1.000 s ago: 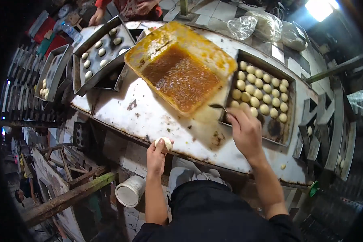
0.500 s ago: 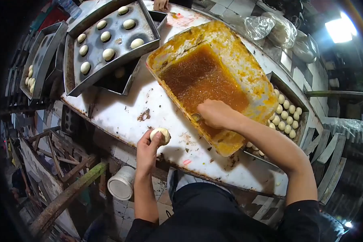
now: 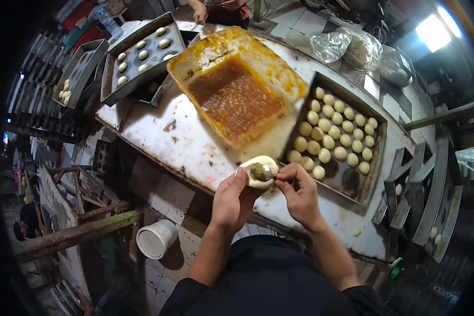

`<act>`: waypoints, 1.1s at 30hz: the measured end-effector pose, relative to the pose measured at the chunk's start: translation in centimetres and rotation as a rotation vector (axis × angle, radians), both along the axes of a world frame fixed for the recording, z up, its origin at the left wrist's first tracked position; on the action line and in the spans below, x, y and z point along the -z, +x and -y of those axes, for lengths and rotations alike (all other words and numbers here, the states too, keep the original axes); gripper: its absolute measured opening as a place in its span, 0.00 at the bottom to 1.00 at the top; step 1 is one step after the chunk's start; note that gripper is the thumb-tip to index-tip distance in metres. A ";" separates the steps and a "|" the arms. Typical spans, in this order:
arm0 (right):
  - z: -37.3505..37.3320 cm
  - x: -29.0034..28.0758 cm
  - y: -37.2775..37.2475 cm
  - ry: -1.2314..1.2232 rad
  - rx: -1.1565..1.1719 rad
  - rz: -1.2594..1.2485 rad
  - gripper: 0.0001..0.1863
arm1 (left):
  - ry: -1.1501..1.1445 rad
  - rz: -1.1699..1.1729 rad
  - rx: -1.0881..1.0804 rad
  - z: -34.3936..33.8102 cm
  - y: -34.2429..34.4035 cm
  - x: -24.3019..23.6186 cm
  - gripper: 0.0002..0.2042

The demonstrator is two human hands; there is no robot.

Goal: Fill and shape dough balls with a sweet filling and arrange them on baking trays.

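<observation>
A flattened round of pale dough (image 3: 258, 159) lies in my left hand (image 3: 230, 199), whose thumb and fingers are closed around its edge. Against the middle of the dough rests the rounded metal bowl of a spoon (image 3: 262, 171), smeared with brown-orange filling. My right hand (image 3: 300, 198) pinches the spoon's short handle at the dough's right side; most of the handle is hidden by the fingers. Beyond both hands stands a large rectangular tub (image 3: 295, 87), its walls streaked yellow, with sticky brown-orange filling (image 3: 237, 97) covering its bottom.
To the right, a metal tray (image 3: 376, 163) carries many dough balls. More trays (image 3: 108, 79) with dough balls stand at the far left of the white table (image 3: 158, 134). Another person's hand (image 3: 199, 11) shows at the far edge. A white bucket (image 3: 157, 239) sits on the floor.
My right hand has come out of the tub with the spoon and met the dough in my left hand. The dough now looks flattened. The view has shifted, showing more of the right tray.
</observation>
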State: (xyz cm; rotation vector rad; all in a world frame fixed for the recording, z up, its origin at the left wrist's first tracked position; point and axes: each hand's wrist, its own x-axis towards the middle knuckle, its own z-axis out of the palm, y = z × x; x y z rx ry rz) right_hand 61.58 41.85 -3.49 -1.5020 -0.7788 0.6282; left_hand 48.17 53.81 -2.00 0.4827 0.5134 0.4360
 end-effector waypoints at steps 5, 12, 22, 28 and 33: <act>12.1 8.1 -1.8 0.038 0.186 0.130 0.04 | -0.003 -0.098 -0.123 8.3 0.2 4.1 0.23; 23.3 14.7 1.0 -0.414 0.428 0.641 0.13 | 0.137 -0.066 0.117 16.1 -2.4 0.8 0.23; 21.3 -3.0 -9.4 0.338 -0.342 -0.220 0.21 | 0.775 -0.171 0.174 23.2 -13.3 -5.6 0.27; 22.0 -5.9 -21.8 0.193 -0.555 -0.202 0.12 | 0.533 -0.063 -0.270 25.1 -24.3 -2.2 0.15; 22.8 -2.1 -29.6 0.037 -0.464 -0.563 0.17 | 0.853 -0.195 -0.435 29.6 -32.2 -1.2 0.12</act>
